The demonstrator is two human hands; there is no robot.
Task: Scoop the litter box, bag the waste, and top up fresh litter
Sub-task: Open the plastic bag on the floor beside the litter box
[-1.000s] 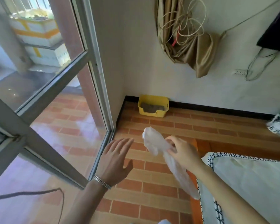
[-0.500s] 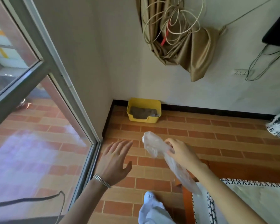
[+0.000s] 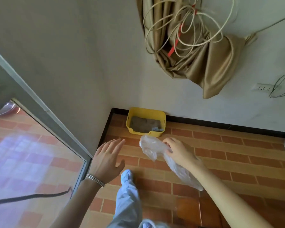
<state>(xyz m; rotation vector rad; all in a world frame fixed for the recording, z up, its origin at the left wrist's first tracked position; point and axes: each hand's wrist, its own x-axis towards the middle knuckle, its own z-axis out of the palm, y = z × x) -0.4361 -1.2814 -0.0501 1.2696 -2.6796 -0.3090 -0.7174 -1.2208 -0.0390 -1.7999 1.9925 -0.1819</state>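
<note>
Yellow litter box [image 3: 136, 130] sits on brick-tiled floor [image 3: 220, 145].

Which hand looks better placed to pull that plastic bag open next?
Probably the left hand: it is free, fingers spread, just beside the bunched top of the clear plastic bag. The right hand grips the bag, so it can only steady it.
</note>
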